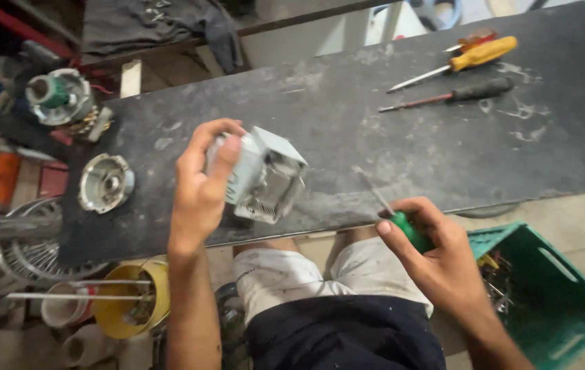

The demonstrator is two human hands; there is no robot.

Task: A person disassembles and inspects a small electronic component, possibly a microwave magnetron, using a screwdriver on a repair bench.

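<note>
My left hand grips a pale grey boxy metal housing, held tilted just above the front of the dark workbench. My right hand holds a green-handled screwdriver; its thin shaft points up and left over the bench edge, tip a little right of the housing. The two hands are apart.
On the bench's left end lie a round metal end cap and a motor part with green core. A yellow-handled and a black-handled screwdriver lie far right. A green crate stands at right, a yellow pot lower left.
</note>
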